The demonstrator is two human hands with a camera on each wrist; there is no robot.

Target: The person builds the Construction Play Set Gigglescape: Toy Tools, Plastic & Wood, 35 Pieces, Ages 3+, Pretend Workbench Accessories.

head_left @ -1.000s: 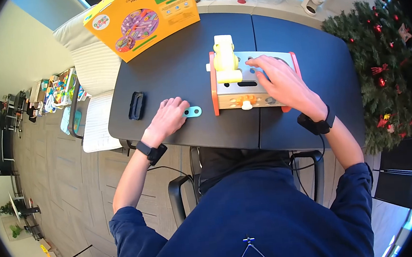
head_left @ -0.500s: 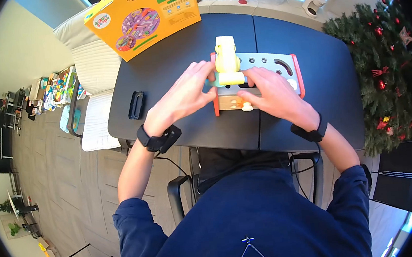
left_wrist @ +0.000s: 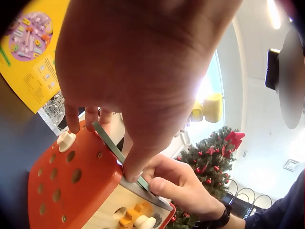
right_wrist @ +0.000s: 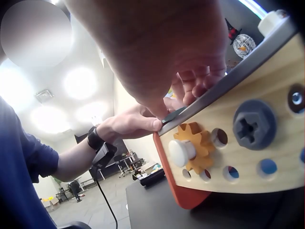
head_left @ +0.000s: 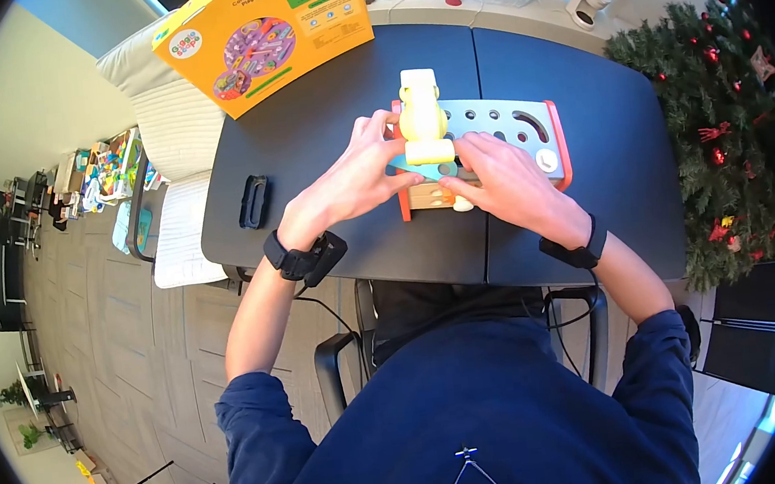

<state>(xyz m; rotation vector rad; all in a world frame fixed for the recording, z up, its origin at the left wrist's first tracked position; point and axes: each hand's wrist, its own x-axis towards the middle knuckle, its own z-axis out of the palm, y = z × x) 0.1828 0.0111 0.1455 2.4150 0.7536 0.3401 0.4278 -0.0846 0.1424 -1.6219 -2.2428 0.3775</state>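
Observation:
A toy workbench (head_left: 487, 109) with a grey top, red-orange end panels and a wooden front stands before me. Over the left part of its top lies a teal strip with holes (head_left: 435, 171). My left hand (head_left: 349, 178) pinches that strip, its thumb on the near side in the left wrist view. On the strip's other end, the thumb and fingers of my right hand (head_left: 517, 178) pinch too. A yellow toy piece with rounded ends (head_left: 423, 122) rises between the hands and covers part of the strip. An orange gear (right_wrist: 195, 148) with a white bolt (right_wrist: 180, 153) sits on the front.
A grey bolt (right_wrist: 255, 125) is also in the wooden front. The dark table (head_left: 342, 256) carries a black tray-like holder (head_left: 255, 201) on the left and a yellow-orange box (head_left: 265, 39) at the back. A decorated Christmas tree (head_left: 722, 126) stands on the right.
My left hand has lifted the teal strip from the table and brought it right, onto the workbench top. The right hand has moved left to meet it at the strip.

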